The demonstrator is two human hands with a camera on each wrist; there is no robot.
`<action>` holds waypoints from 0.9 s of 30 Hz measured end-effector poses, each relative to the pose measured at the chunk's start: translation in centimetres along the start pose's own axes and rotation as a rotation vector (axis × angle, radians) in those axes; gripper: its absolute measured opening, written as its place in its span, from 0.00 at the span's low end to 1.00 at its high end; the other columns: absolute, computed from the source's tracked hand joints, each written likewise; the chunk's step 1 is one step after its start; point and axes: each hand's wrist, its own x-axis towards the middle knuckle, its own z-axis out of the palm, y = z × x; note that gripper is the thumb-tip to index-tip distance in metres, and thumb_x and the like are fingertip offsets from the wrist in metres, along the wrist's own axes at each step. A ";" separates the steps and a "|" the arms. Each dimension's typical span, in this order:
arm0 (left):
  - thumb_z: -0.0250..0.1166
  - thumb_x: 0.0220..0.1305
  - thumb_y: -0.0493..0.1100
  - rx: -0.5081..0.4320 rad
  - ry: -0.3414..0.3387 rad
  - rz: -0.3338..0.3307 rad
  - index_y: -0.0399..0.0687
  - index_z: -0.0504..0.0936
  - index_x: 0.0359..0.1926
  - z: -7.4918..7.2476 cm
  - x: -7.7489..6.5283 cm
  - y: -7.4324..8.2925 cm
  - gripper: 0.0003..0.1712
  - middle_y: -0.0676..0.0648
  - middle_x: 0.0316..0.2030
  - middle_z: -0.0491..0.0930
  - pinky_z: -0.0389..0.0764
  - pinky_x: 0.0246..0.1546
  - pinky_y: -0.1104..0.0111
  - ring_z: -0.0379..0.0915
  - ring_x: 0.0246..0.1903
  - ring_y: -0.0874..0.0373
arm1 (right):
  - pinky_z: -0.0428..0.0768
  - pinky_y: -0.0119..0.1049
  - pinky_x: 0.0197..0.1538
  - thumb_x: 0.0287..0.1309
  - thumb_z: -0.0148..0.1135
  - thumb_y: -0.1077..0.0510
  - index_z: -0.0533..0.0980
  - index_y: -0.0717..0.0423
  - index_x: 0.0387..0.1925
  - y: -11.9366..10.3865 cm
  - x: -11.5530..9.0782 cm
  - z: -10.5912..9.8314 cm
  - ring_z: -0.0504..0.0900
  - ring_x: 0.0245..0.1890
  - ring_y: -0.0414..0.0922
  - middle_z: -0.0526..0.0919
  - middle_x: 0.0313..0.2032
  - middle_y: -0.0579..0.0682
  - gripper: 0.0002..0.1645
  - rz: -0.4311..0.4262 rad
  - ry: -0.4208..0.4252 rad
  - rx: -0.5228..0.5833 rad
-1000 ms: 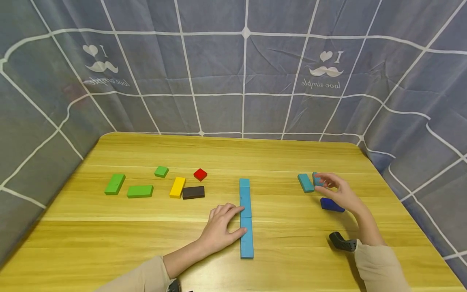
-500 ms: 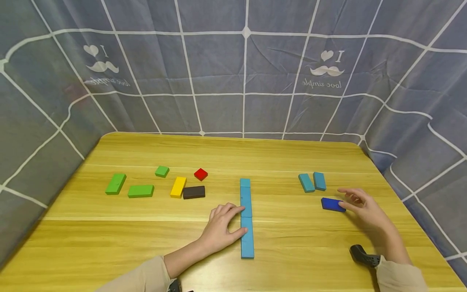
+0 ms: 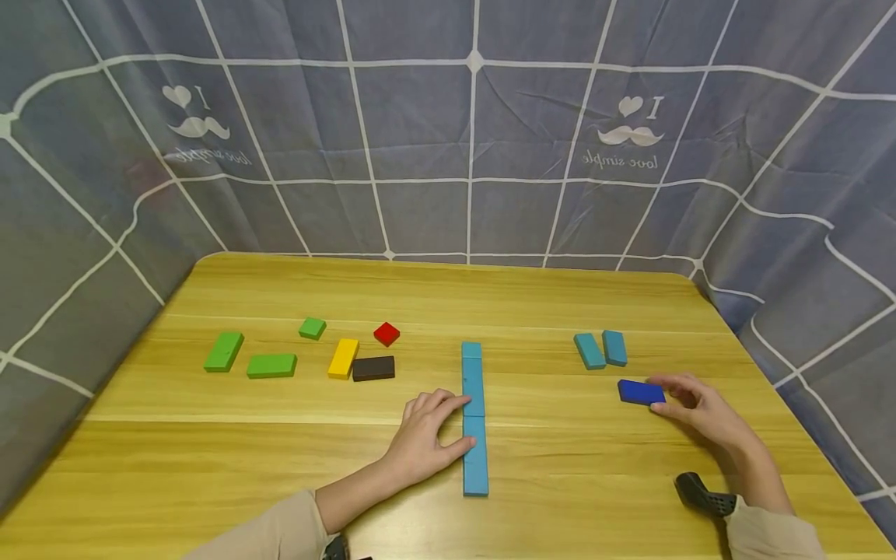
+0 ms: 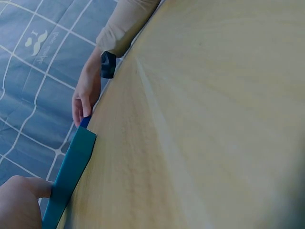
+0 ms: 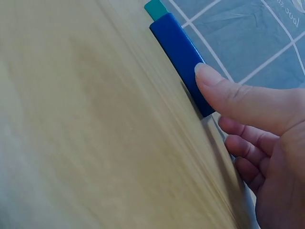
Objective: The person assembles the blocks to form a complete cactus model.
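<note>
My right hand (image 3: 707, 412) pinches the near right end of a dark blue block (image 3: 638, 392) lying on the table, thumb on its front side and forefinger behind. In the right wrist view the thumb presses along the same blue block (image 5: 174, 45), the other fingers curled below. My left hand (image 3: 423, 432) rests its thumb and forefinger on a straight row of light blue blocks (image 3: 474, 470) in the middle. This row has two long pieces and a short piece (image 3: 472, 350) at the far end. In the left wrist view the row's block (image 4: 71, 167) stands beside the left thumb.
Two light blue blocks (image 3: 589, 351) lie behind the dark blue one. On the left are several green blocks (image 3: 271, 365), a yellow block (image 3: 343, 358), a black block (image 3: 374, 368) and a small red block (image 3: 386, 334). A grey gridded curtain (image 3: 420, 140) surrounds the wooden table (image 3: 546, 482).
My right hand has moved from one of the light blue blocks at the right toward me and right, and now pinches the dark blue block. The left hand stays on the row.
</note>
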 end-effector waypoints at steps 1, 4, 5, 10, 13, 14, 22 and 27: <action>0.66 0.51 0.51 0.000 -0.001 -0.001 0.46 0.74 0.55 0.0 0.0 0.0 0.30 0.51 0.44 0.73 0.59 0.53 0.55 0.63 0.45 0.55 | 0.64 0.18 0.43 0.55 0.62 0.59 0.73 0.65 0.50 0.0 0.0 0.0 0.65 0.43 0.23 0.72 0.44 0.38 0.21 0.004 0.004 -0.007; 0.66 0.51 0.50 0.006 0.000 0.000 0.47 0.75 0.55 0.0 0.0 0.0 0.29 0.52 0.44 0.73 0.60 0.51 0.56 0.63 0.45 0.56 | 0.65 0.19 0.42 0.54 0.63 0.59 0.75 0.64 0.48 0.1 0.0 0.0 0.66 0.41 0.24 0.72 0.42 0.38 0.20 0.011 0.026 -0.029; 0.66 0.51 0.51 0.006 0.000 0.001 0.47 0.74 0.55 0.0 0.0 0.0 0.29 0.51 0.44 0.73 0.60 0.51 0.56 0.63 0.45 0.56 | 0.65 0.18 0.42 0.54 0.63 0.59 0.75 0.64 0.48 0.2 0.0 0.1 0.66 0.41 0.24 0.72 0.41 0.37 0.20 0.012 0.031 -0.033; 0.66 0.51 0.51 0.008 0.004 0.003 0.47 0.74 0.55 0.0 0.0 0.1 0.30 0.51 0.44 0.73 0.60 0.50 0.57 0.63 0.44 0.56 | 0.66 0.19 0.40 0.53 0.64 0.58 0.75 0.64 0.48 -0.7 0.7 0.4 0.70 0.38 0.26 0.74 0.40 0.36 0.21 0.026 0.054 -0.020; 0.66 0.51 0.51 0.005 0.005 0.004 0.46 0.74 0.55 -0.1 0.0 0.1 0.30 0.51 0.44 0.73 0.60 0.49 0.57 0.63 0.44 0.56 | 0.67 0.21 0.41 0.53 0.65 0.56 0.76 0.60 0.48 -2.1 1.6 1.0 0.71 0.39 0.28 0.75 0.41 0.39 0.21 0.006 0.059 -0.028; 0.66 0.51 0.51 0.005 0.005 0.005 0.46 0.74 0.55 -0.1 0.0 0.1 0.30 0.51 0.44 0.73 0.60 0.49 0.57 0.63 0.44 0.56 | 0.67 0.22 0.41 0.52 0.65 0.56 0.76 0.59 0.48 -2.6 2.0 1.2 0.70 0.39 0.29 0.75 0.41 0.41 0.20 -0.010 0.061 -0.026; 0.66 0.51 0.51 0.005 -0.005 -0.004 0.46 0.74 0.55 -0.2 0.1 0.2 0.30 0.50 0.44 0.72 0.60 0.51 0.57 0.63 0.45 0.55 | 0.68 0.26 0.42 0.51 0.66 0.61 0.77 0.59 0.44 -6.2 5.2 4.6 0.70 0.38 0.37 0.75 0.37 0.48 0.16 -0.166 0.020 0.061; 0.66 0.51 0.51 0.007 -0.005 -0.006 0.46 0.74 0.55 -0.2 0.1 0.2 0.31 0.50 0.45 0.72 0.60 0.50 0.57 0.63 0.46 0.54 | 0.71 0.31 0.43 0.50 0.65 0.64 0.77 0.60 0.45 -7.9 6.7 6.9 0.70 0.39 0.41 0.74 0.39 0.51 0.18 -0.191 -0.042 0.137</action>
